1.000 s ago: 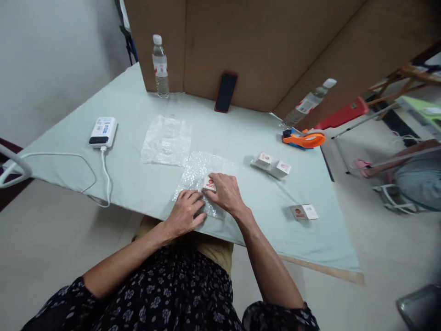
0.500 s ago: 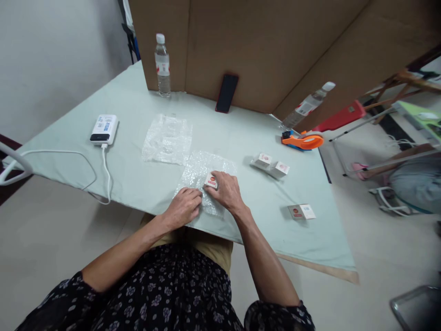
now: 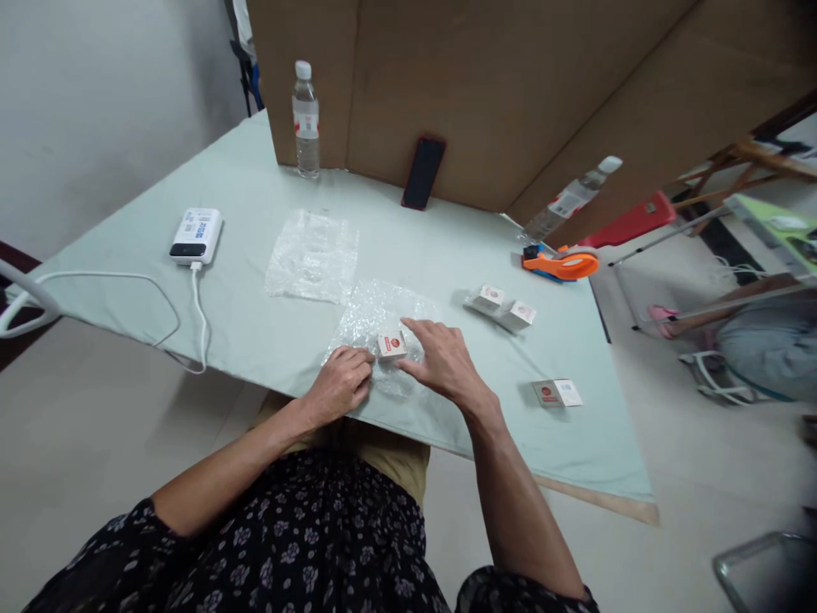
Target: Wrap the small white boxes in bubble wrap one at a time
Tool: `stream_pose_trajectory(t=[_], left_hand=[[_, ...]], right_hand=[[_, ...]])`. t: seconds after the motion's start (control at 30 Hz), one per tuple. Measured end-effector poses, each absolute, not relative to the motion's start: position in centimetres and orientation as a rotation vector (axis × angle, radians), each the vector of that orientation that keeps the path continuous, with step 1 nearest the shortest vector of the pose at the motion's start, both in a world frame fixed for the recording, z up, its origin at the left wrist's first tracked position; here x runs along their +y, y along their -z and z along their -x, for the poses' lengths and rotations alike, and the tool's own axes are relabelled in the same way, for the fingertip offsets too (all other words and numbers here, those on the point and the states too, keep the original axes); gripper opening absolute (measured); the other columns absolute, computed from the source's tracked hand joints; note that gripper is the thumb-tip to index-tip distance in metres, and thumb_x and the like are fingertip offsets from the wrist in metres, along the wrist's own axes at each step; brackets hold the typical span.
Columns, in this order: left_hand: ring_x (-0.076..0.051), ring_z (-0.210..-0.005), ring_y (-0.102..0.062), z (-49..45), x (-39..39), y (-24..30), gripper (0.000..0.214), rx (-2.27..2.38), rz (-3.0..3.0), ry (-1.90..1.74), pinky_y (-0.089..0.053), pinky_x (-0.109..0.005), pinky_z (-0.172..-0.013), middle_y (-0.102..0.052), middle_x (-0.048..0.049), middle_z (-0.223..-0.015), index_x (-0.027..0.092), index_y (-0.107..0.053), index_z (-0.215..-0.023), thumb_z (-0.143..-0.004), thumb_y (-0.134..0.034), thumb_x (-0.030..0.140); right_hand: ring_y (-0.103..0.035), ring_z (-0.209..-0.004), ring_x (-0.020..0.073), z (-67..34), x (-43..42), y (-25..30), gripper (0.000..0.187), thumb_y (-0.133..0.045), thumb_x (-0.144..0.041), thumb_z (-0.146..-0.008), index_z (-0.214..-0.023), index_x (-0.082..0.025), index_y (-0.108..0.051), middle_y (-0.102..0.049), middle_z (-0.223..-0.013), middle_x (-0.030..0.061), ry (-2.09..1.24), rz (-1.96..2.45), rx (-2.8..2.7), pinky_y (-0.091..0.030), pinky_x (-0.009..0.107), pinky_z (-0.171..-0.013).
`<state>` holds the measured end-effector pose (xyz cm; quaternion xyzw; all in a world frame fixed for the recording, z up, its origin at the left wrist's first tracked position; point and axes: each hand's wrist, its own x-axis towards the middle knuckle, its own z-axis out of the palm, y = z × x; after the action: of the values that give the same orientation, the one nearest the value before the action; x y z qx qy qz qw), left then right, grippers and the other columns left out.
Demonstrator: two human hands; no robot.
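Box [image 3: 391, 345] now crosswise, label [image 3: 396, 343] upward

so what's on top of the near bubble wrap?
On the near bubble wrap: one small box, printed in red. The left hand is at the wrap's left side; the right hand is open by the box's right. Wrap under the box and hands is covered.

Legible wording is escaping the lens. Small box [image 3: 391, 345], ctr of frame, is bearing a red round emblem beside a red strip; lone box [image 3: 557, 392], lower R, is showing a similar emblem plus a bluish sq. print patch. Paired boxes [image 3: 519, 317], R of ctr, are displaying faint reddish marks. White device [image 3: 197, 237], L, is carrying blue print; L-hand bottle [image 3: 307, 126] & R-hand bottle [image 3: 570, 200], up top, are wearing labels w/ red.
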<state>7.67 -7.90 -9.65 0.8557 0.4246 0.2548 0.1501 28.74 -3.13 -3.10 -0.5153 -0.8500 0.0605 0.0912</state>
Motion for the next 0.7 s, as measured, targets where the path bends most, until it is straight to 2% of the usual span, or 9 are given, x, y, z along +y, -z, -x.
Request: stream_pose_trajectory(t=[0.07, 0.13, 0.23, 0.43, 0.63, 0.7], left_hand=[[-0.026, -0.117, -0.060, -7.7, -7.9, 9.7, 0.016, 1.231, -2.457, -0.743, -0.045, -0.048, -0.103, -0.069, -0.0096, -0.119, 0.019, -0.066, -0.090, -0.084, -0.055, 0.008], [-0.026, -0.117, -0.060, -7.7, -7.9, 9.8, 0.016, 1.234, -2.458, -0.748, -0.045, -0.048, -0.103, -0.070, -0.0096, -0.119, 0.019, -0.066, -0.089, -0.084, -0.055, 0.008], [-0.026, -0.117, -0.059, -7.7, -7.9, 9.7, 0.016, 1.221, -2.459, -0.734, -0.045, -0.048, -0.104, -0.069, -0.0094, -0.119, 0.019, -0.066, -0.090, -0.084, -0.055, 0.008], [-0.026, -0.117, -0.059, -7.7, -7.9, 9.6, 0.015, 1.215, -2.452, -0.749, -0.044, -0.047, -0.104, -0.071, -0.0085, -0.115, 0.019, -0.066, -0.088, -0.085, -0.055, 0.010], [-0.026, -0.113, -0.058, -7.7, -8.1, 9.6, 0.017, 1.237, -2.446, -0.741, -0.046, -0.045, -0.099, -0.067, -0.0092, -0.117, 0.020, -0.065, -0.096, -0.083, -0.058, 0.011], [-0.026, -0.111, -0.058, -7.8, -8.1, 9.5, 0.015, 1.242, -2.454, -0.759, -0.046, -0.044, -0.097, -0.067, -0.0094, -0.114, 0.019, -0.065, -0.093, -0.083, -0.057, 0.011]], right_hand=[[-0.059, -0.114, 0.0303, -28.6, -2.8, 3.3, 0.052, -0.071, -0.036, -0.083, -0.131, -0.023, -0.056, -0.065, -0.130, 0.0113, -0.186, 1.416, -2.590, -0.038, 0.041, -0.090], [-0.059, -0.111, 0.0282, -28.2, -2.4, 3.8, 0.038, -0.068, -0.030, -0.085, -0.122, -0.023, -0.060, -0.068, -0.123, 0.0091, -0.224, 1.395, -2.597, -0.037, 0.040, -0.090], [-0.060, -0.101, 0.0276, -27.7, -1.9, 4.8, 0.027, -0.067, -0.034, -0.086, -0.111, -0.022, -0.063, -0.071, -0.109, 0.0084, -0.187, 1.481, -2.518, -0.037, 0.039, -0.087], [-0.060, -0.094, 0.0275, -27.2, -1.5, 5.7, 0.028, -0.061, -0.044, -0.090, -0.105, -0.020, -0.062, -0.070, -0.099, 0.0098, -0.101, 1.597, -2.391, -0.035, 0.037, -0.081], [-0.059, -0.091, 0.0271, -26.9, -1.4, 4.7, 0.029, -0.066, -0.047, -0.087, -0.096, -0.020, -0.064, -0.070, -0.095, 0.0093, -0.092, 1.635, -2.484, -0.034, 0.037, -0.078], [-0.060, -0.092, 0.0272, -26.9, -1.5, 4.6, 0.029, -0.066, -0.047, -0.087, -0.097, -0.019, -0.065, -0.070, -0.096, 0.0099, -0.101, 1.639, -2.476, -0.035, 0.037, -0.080]])
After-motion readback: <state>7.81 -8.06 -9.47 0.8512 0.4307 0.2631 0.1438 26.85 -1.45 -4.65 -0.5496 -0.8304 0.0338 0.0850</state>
